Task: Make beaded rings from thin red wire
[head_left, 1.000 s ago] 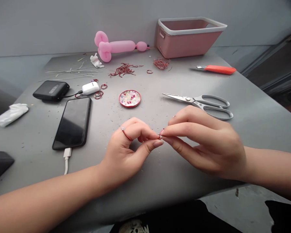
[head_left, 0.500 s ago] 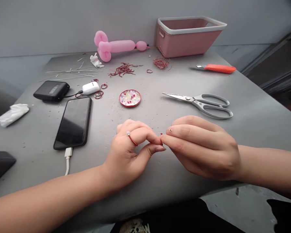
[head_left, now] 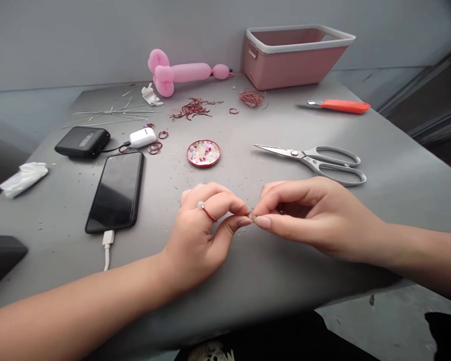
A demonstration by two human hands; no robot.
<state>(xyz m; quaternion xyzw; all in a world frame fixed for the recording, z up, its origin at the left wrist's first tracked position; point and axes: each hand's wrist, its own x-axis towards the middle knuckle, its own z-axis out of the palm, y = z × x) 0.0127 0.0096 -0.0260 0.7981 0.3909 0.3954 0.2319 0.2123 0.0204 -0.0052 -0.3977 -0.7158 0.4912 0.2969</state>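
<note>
My left hand point(head_left: 203, 230) is closed in a pinch, thumb against index fingertip, on a small piece of thin red wire point(head_left: 252, 212). A ring of red wire with a pale bead point(head_left: 201, 205) circles its index finger. From the other side my right hand point(head_left: 319, 215) pinches the same piece between thumb and index finger. A tiny pale bit, perhaps a bead, shows between the fingertips; most of the piece is hidden. Beyond the hands sit a round red-rimmed dish point(head_left: 188, 159) of pastel and red beads and, to its right, grey-handled scissors point(head_left: 304, 156).
A phone point(head_left: 116, 190) with a white cable lies left, near a black power bank point(head_left: 82, 141) and white earbud case point(head_left: 143, 137). Cut red wires point(head_left: 193, 108), a pink balloon point(head_left: 190, 72), a pink basket point(head_left: 285, 65) and an orange-handled cutter point(head_left: 344, 106) are farther back.
My right hand has turned so that its thumb shows, now pinching beside my left fingertips. The red piece between the hands shows less. The whole view has shifted slightly.
</note>
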